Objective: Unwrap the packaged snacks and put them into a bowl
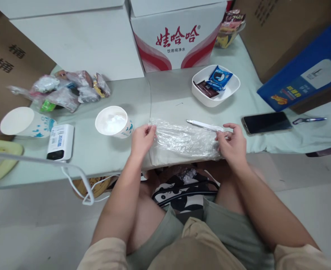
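A crinkled sheet of clear plastic film (186,140) lies stretched along the table's front edge. Its left end is pinched between the thumb and fingers of my left hand (143,138). At the other end, my right hand (233,142) has thumb and fingers closed on the film. Just behind the film rests a slim white utility knife (203,124), its right end close to my right fingers; whether they touch it I cannot tell. Left of my left hand stands a paper cup (127,127) with something white inside.
A white bowl (233,88) holds wrapped snacks (220,78). To the right are a phone (267,123), a pen (310,120) and a tilted blue container (297,75). Leftward are a power bank (66,138), a lying paper cup (40,125) and bagged items (64,90). Boxes (179,37) line the back.
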Demonstrator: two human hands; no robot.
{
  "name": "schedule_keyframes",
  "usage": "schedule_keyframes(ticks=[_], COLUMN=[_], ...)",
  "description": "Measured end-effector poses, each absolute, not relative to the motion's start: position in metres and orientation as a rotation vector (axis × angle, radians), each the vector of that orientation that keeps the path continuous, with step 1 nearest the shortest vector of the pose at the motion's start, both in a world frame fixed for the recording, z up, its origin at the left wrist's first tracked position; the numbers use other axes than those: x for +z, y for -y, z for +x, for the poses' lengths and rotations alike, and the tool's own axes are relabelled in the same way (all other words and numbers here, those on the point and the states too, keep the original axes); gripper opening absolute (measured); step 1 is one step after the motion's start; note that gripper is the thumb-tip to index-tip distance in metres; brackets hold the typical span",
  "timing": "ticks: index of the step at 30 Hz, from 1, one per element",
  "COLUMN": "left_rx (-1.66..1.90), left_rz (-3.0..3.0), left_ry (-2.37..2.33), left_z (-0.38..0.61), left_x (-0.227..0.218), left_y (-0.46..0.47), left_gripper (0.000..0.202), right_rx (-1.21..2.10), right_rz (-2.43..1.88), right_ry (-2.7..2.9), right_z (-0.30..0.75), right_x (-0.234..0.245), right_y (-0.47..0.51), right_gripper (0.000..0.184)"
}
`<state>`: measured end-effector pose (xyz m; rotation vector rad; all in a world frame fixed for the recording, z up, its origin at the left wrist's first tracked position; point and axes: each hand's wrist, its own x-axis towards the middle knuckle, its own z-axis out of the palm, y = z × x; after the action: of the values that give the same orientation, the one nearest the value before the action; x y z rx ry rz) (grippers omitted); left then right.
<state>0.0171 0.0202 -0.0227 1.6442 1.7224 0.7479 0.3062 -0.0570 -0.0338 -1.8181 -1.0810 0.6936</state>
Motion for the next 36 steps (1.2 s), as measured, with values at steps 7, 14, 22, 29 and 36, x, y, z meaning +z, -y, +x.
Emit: schedule_keyframes(ticks=[7, 14, 22, 29, 36], left_rx=[0.581, 0.808, 0.788, 0.945, 0.951], left_rz=[1.800, 1.849, 1.994, 1.802, 1.767], left_ry=[-1.922, -2.076, -1.831, -1.531, -1.236], left_z=[0.014, 0.018, 0.021, 0.028, 0.026], left_x=[-0.024, -0.034, -0.039, -0.027, -0.019], left_y=[-0.019, -0.021, -0.028, -0.027, -0.025], left_gripper=[0.038, 0.024, 0.016, 0.015, 0.027], right_rx=[0.525, 0.140, 0.228, 0.370, 0.887], right_rz=[-1.773, -1.838, -1.856, -1.677, -1.559], right_ry=[1.392, 1.848, 2.199, 2.172, 2.292], right_z=[0.310, 0.303, 0.308, 0.295, 0.270], right_x=[-0.043, -0.048, -0.034, -0.006, 0.007], right_y=[0.059, 0.060, 0.088, 0.079, -0.009], right_gripper=[0.046, 0.051, 0.055, 0.050, 0.082])
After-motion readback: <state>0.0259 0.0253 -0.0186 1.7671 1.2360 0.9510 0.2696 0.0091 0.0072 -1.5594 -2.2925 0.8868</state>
